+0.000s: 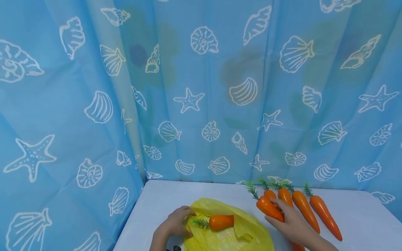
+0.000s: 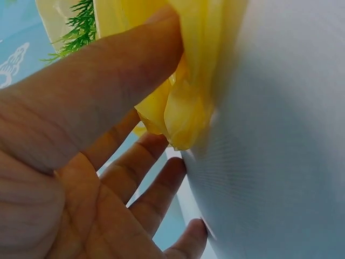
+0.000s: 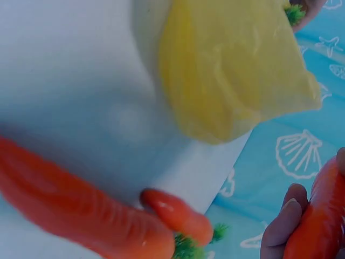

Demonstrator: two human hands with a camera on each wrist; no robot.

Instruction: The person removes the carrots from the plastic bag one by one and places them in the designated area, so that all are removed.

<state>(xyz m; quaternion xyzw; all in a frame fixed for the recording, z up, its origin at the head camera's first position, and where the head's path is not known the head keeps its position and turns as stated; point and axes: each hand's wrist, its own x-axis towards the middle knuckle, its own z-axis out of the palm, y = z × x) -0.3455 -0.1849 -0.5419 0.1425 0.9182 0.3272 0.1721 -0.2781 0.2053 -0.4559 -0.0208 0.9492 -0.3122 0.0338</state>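
Observation:
My left hand (image 1: 176, 222) holds the left edge of a yellow plastic bag (image 1: 252, 228), thumb on one side and fingers on the other. In the left wrist view the thumb presses the crumpled bag (image 2: 186, 116) while the other fingers spread behind it. Inside the bag's opening lies an orange carrot (image 1: 220, 222) with a green top. My right hand (image 1: 292, 223) grips another carrot (image 1: 267, 208) just right of the bag, its leafy end pointing to the back left. In the right wrist view the gripped carrot (image 3: 319, 232) shows at the right edge, between fingers and thumb.
Several more carrots lie on the white table (image 1: 364, 216) at the right, among them one near the right hand (image 1: 305, 211) and an outermost carrot (image 1: 325, 217). A small dark object (image 1: 177, 248) shows at the bottom edge. Blue shell-print curtains (image 1: 201, 153) stand behind and left.

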